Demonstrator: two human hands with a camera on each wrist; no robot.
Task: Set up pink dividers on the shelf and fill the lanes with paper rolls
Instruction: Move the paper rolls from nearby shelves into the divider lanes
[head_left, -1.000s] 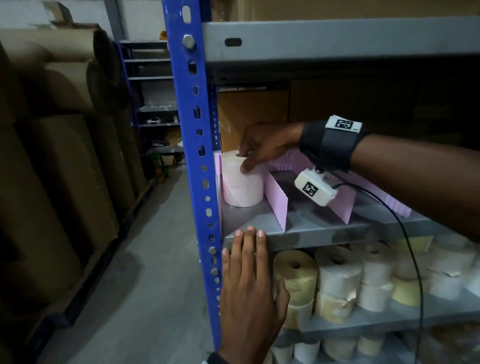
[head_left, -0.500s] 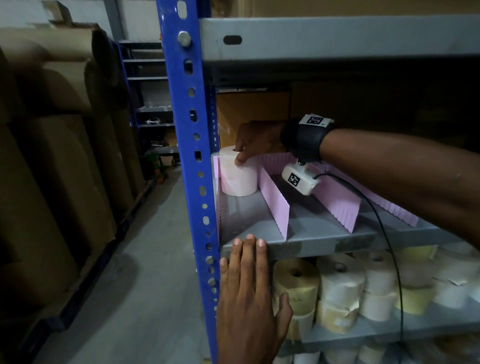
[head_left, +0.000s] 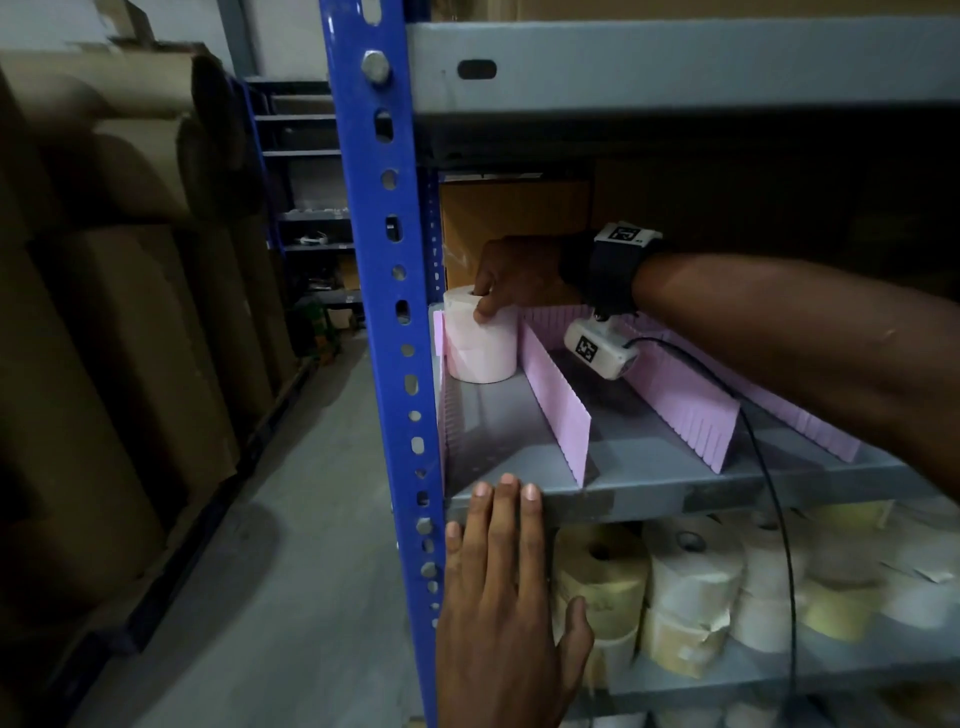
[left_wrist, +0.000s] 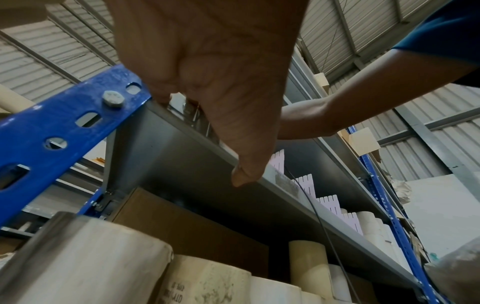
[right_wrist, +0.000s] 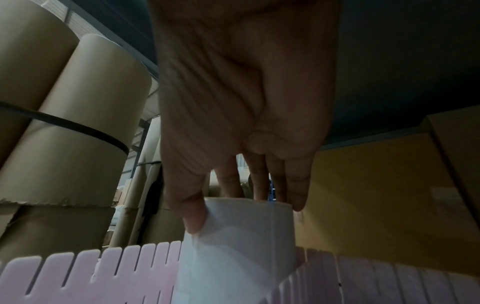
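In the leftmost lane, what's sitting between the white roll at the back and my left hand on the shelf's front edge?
Nothing: the head view shows only bare grey shelf between the white roll and the left hand.

Big brown paper rolls (head_left: 104, 291) stacked left; blue upright (head_left: 384, 312); concrete floor (head_left: 291, 545).

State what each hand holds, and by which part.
The right hand grips the white paper roll by its top rim, thumb outside, fingers over the top. The left hand holds nothing; it lies flat on the shelf edge.
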